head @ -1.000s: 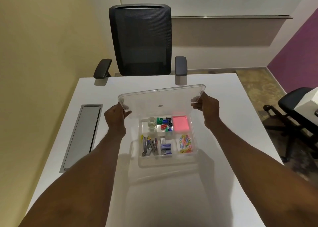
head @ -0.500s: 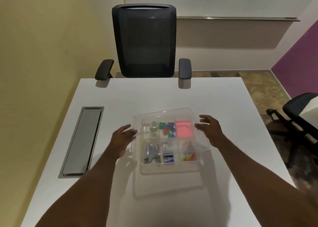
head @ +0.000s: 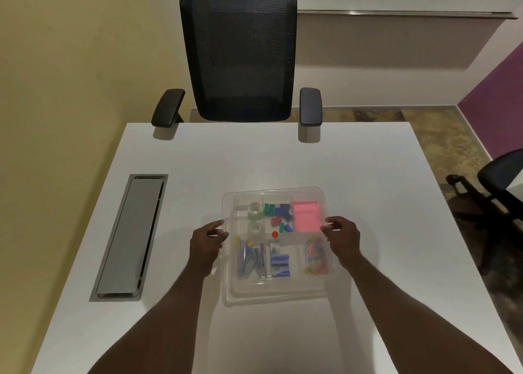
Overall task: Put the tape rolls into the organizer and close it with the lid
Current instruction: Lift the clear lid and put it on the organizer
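So the two clear tape rolls (head: 255, 218) are already sitting in the upper-left compartment of the clear plastic divided organizer (head: 278, 294), one above the other in the frame, which puts them a bit right of centre in the picture. Makes sense they're stacked in their own slot, since the other compartments are taken: coloured binder clips (head: 278, 215) next door, a pink sticky-note pad (head: 307, 216) in the upper-right slot, blue staple boxes (head: 280, 261) and some blue-and-silver bits along the lower row, coloured paper clips (head: 314, 259) lower right. The see-through lid (head: 322, 192) looks like it's lying over the top, you can tell mostly from the rounded rim and the hazy look of everything underneath. Can't say for sure it's snapped down all round, the near edge looks kind of doubled. The left hand (head: 205, 246) is at the left rim and the right hand (head: 341, 236) at the right rim, fingers loosely curled with thumb and forefinger at the lid edge, more a light pinch or press than a real clamp. My guess is they're on opposite sides to keep the lid square while seating it. All of it sits on a white desk (head: 283, 161), grey cable hatch (head: 131, 235) to the left, black mesh office chair (head: 237, 53) up top.
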